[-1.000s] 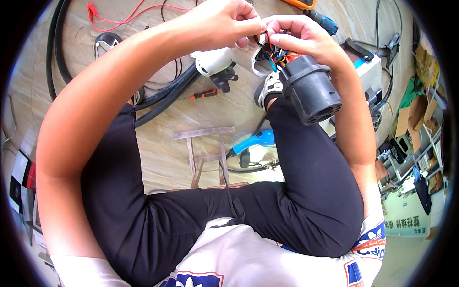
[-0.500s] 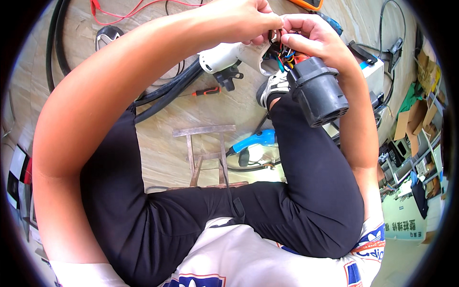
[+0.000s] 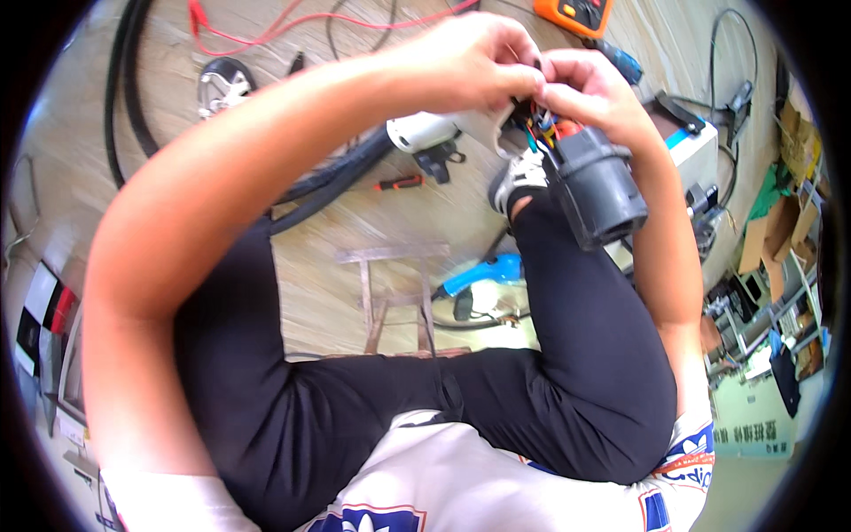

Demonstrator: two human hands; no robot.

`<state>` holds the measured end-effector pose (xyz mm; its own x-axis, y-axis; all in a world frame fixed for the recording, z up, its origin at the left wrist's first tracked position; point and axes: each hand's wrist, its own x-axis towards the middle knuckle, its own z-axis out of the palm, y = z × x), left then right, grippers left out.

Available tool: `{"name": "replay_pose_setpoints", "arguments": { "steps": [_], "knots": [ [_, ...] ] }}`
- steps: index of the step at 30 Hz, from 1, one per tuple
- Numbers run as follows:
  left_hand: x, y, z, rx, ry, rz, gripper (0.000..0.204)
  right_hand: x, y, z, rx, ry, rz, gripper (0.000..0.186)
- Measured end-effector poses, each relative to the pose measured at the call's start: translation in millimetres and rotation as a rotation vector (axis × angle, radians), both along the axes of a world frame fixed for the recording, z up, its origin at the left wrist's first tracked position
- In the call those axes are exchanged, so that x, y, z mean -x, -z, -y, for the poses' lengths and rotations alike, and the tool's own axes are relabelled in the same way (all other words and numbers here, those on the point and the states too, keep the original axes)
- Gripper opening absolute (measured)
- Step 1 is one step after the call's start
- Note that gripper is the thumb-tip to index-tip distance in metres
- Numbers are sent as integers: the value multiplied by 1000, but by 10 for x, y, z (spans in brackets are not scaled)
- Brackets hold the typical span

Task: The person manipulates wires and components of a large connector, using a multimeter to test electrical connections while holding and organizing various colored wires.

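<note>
My left hand (image 3: 496,64) and my right hand (image 3: 589,89) meet at the top of the view, fingertips pinched together on a thin black wire (image 3: 537,65). Below the right hand hangs a black round plug head (image 3: 598,191), tilted, its face with holes turned down. Several coloured wires (image 3: 543,124) run from its back toward the fingers and a white plug housing (image 3: 421,131). Part of the housing is hidden behind my left hand. A thick black cable (image 3: 332,191) lies to the left of the housing. The wire's far end is hidden by fingers.
On the floor lie an orange-handled screwdriver (image 3: 399,183), a blue tool (image 3: 483,273), an orange meter (image 3: 574,13) and red test leads (image 3: 266,37). A small wooden stool (image 3: 390,254) stands between my legs. Cluttered shelves (image 3: 780,301) fill the right side.
The whole scene has shifted slightly down and to the right. Both hands keep their pinch, and the plug head hangs in about the same place beneath my right hand.
</note>
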<state>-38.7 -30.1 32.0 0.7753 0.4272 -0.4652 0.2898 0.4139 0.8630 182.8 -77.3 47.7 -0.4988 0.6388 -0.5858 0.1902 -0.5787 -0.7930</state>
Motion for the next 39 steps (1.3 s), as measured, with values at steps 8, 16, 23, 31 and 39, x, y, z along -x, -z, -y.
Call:
{"name": "replay_pose_setpoints", "arguments": {
  "steps": [8, 16, 23, 31, 39],
  "knots": [
    [-14, -96, 99, -402, -57, -88, 29, 33, 17, 70, 59, 106, -37, 13],
    [-43, -231, 182, -293, -115, -188, 32, 66, -50, 47, 11, 83, 65, 10],
    [-26, -159, 257, -443, -155, -147, 31, 76, -73, 23, -17, 58, 63, 9],
    [12, -104, 235, -845, -100, 23, 20, 134, -104, 71, -15, 110, 32, 11],
    [26, -142, 222, -804, 30, -24, 18, 68, -6, 115, -28, 122, -15, 8]
  ]
}}
